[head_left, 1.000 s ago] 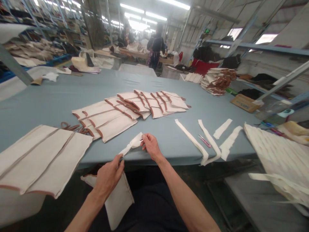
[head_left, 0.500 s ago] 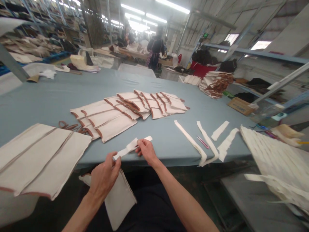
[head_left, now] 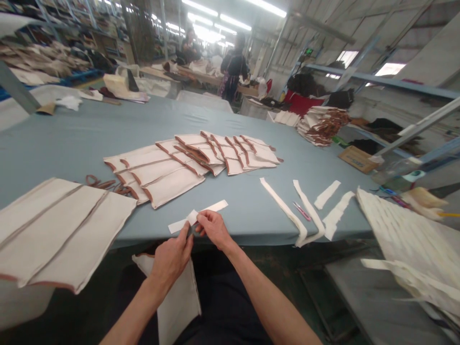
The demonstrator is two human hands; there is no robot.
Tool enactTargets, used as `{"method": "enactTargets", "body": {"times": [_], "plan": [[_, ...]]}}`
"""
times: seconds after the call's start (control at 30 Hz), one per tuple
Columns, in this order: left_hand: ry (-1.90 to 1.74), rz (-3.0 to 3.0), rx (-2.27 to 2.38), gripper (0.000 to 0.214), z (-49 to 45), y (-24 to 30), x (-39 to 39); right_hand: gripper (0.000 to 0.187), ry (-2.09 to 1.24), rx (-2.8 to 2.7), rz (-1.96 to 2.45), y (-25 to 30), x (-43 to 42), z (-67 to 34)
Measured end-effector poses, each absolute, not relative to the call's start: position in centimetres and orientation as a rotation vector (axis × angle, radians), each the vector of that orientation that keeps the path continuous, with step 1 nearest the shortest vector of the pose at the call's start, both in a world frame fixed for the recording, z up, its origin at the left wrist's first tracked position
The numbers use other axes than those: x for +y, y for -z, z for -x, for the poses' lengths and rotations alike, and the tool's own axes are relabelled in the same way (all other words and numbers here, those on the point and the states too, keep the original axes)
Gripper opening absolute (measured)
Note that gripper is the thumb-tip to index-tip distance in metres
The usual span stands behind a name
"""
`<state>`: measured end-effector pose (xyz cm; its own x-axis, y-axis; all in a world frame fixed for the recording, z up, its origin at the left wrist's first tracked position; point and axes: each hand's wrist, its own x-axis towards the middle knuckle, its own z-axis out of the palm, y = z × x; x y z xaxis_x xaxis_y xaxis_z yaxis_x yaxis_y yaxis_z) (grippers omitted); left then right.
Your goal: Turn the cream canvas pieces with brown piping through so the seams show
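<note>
At the near table edge, my right hand [head_left: 214, 229] is closed, pinching a small white fabric piece [head_left: 192, 217] between thumb and fingers. My left hand [head_left: 172, 256] meets it from the left, fingers closed at the same piece's lower edge; the exact grip is partly hidden. Beneath both hands a longer white strip [head_left: 218, 206] lies on the table, its two ends showing on either side. A cream fabric panel [head_left: 179, 299] with a brown edge hangs below my left forearm, over my lap.
Overlapping cream panels with brown trim [head_left: 168, 177] cover the middle of the blue-grey table [head_left: 118, 120]. Another panel [head_left: 64, 230] overhangs the left edge. Pink thread snips [head_left: 302, 211] lie among white strips [head_left: 282, 206] at right. Striped fabric [head_left: 406, 235] is stacked far right. People stand behind.
My left hand has moved right and slightly up, letting the strip's left end lie on the table, and now meets my right hand at the small piece. My right hand has shifted slightly left.
</note>
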<state>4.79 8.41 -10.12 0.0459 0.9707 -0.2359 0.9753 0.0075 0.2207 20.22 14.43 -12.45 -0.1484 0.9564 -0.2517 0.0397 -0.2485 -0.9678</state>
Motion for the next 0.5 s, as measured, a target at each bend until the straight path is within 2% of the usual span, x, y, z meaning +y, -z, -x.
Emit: {"method": "enactTargets", "body": {"times": [0.17,0.37,0.5], "plan": [[0.074,-2.027,1.973,0.041,-4.8,10.2,8.3,0.023,-1.475,-1.179,1.289,11.6,13.9,-20.1],[0.097,-2.102,1.945,0.059,-4.8,10.5,8.2,0.023,-1.361,-1.028,1.316,11.7,14.2,-19.7],[0.089,-2.144,1.936,0.061,-4.8,10.8,8.1,0.025,-1.301,-0.884,1.373,12.5,15.5,-19.2]]}}
